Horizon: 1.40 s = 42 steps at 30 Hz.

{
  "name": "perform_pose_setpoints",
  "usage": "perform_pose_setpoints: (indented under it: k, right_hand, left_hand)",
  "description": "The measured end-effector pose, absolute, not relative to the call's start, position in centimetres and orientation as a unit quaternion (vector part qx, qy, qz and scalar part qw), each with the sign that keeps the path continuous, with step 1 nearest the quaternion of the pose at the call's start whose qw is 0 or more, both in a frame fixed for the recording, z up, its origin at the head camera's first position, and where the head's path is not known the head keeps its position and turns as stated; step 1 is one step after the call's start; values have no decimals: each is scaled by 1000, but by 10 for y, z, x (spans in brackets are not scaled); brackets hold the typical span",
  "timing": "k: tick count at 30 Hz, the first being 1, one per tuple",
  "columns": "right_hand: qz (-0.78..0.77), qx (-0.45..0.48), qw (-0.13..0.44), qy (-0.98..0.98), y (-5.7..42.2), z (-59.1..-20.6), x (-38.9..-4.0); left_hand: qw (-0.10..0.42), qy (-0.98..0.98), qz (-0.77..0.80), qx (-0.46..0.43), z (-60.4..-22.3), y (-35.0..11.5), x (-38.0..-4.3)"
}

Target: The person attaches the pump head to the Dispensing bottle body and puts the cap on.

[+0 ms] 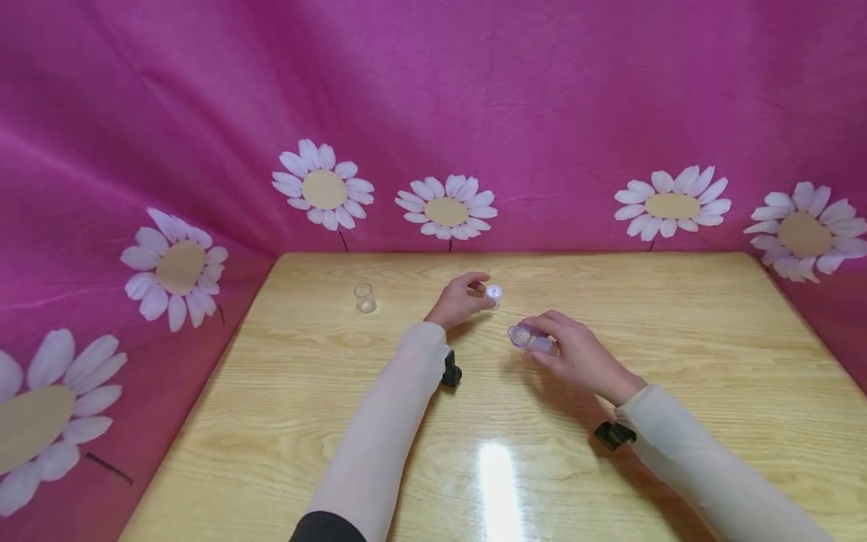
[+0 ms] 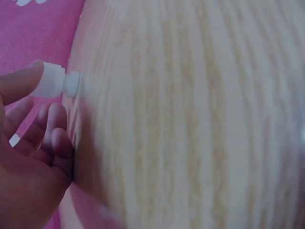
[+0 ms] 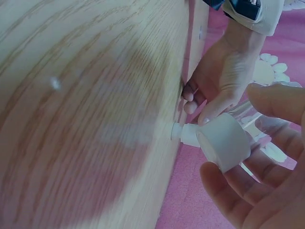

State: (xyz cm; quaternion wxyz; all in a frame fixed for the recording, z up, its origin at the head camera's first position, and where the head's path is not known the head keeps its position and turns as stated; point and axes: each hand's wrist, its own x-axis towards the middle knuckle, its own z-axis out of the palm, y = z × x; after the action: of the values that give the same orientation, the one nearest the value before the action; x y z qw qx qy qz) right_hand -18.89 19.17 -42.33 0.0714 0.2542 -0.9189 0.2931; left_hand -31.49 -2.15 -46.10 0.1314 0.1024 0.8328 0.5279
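My left hand (image 1: 460, 301) pinches a small white plastic piece (image 1: 494, 292) near the far side of the table. In the left wrist view this white piece (image 2: 51, 81) has a wide body and a narrower end close to the tabletop, with my thumb against it. Nearer and to the right, my right hand (image 1: 576, 354) grips a clear container with a white cap (image 1: 542, 345) above the table. In the right wrist view its white cap (image 3: 224, 142) faces the tabletop, and my fingers wrap the clear part behind it.
A small clear cup (image 1: 365, 299) stands on the wooden table (image 1: 305, 391), left of my left hand. A pink cloth with white daisies (image 1: 555, 113) hangs along the table's back and sides. Light glares off the tabletop at the near middle.
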Motion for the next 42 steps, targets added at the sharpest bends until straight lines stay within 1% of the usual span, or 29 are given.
perform_pose_setpoints:
  k: [3, 10, 15, 18, 22, 28, 35, 39, 42]
  right_hand:
    - [293, 257, 74, -918, 192, -423, -189]
    - [307, 243, 50, -919, 191, -423, -190]
    - [305, 252, 63, -916, 191, -425, -191]
    - [303, 251, 60, -917, 191, -424, -192]
    - [306, 247, 54, -918, 192, -424, -193]
    - [304, 252, 60, -917, 192, -423, -193]
    - [308, 249, 62, -916, 190, -419, -197]
    - [310, 257, 75, -912, 187, -415, -200]
    - [310, 261, 80, -911, 186, -412, -201]
  left_hand:
    - [130, 839, 518, 104, -463, -20, -315]
    - [121, 845, 507, 116, -463, -16, -311]
    - [114, 851, 500, 113, -463, -17, -311]
    - [110, 853, 497, 116, -462, -18, -310]
    - [111, 853, 497, 118, -461, -19, -310]
    - [117, 851, 499, 111, -457, -23, -307]
    - [126, 843, 513, 98, -446, -41, -302]
    - [110, 850, 505, 107, -441, -55, -296]
    - [86, 863, 484, 112, -437, -65, -288]
